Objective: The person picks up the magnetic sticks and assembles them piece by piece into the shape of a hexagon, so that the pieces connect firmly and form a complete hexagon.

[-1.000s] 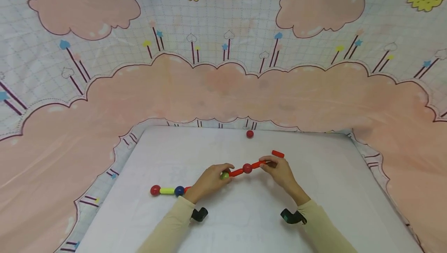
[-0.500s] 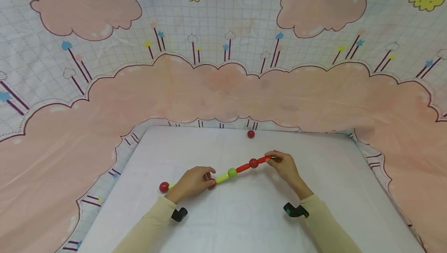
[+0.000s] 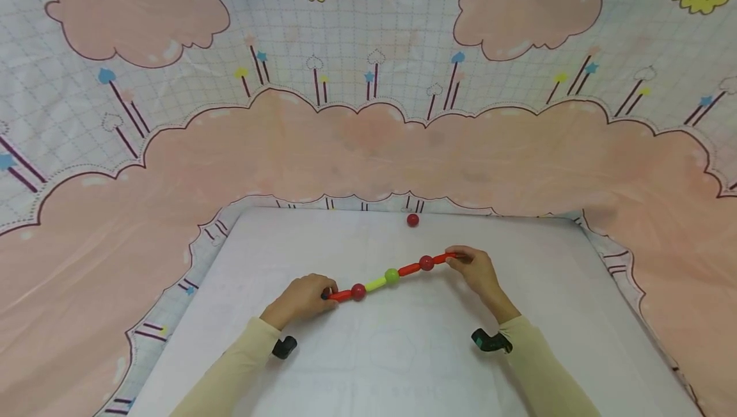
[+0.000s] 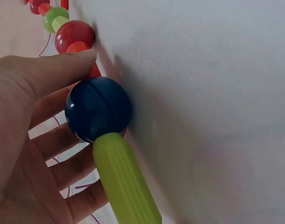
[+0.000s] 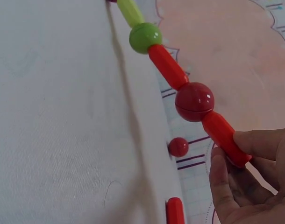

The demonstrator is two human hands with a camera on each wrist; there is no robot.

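Note:
A chain of magnetic rods and balls runs between my hands, slanting up to the right, its green ball (image 3: 392, 276) near the middle. My left hand (image 3: 299, 300) pinches a red rod (image 3: 341, 296) beside the blue ball (image 4: 99, 109); a yellow-green rod (image 4: 126, 179) continues past that ball. Thumb and fingers of my right hand (image 3: 479, 274) hold the end red rod (image 5: 223, 135), which joins a red ball (image 5: 194, 101). Another red ball (image 3: 358, 291) and a yellow-green rod (image 3: 376, 284) sit left of the green ball. My left hand hides the chain's left end in the head view.
A loose red ball (image 3: 412, 220) lies by the far edge of the white table (image 3: 403, 366). One loose red rod (image 5: 175, 211) appears in the right wrist view. Behind the table hangs a cloud-patterned cloth (image 3: 368, 148).
My left hand has moved left along the chain, from the green ball to the red rod by the blue ball. My right hand has shifted slightly right and farther away, still holding the end rod.

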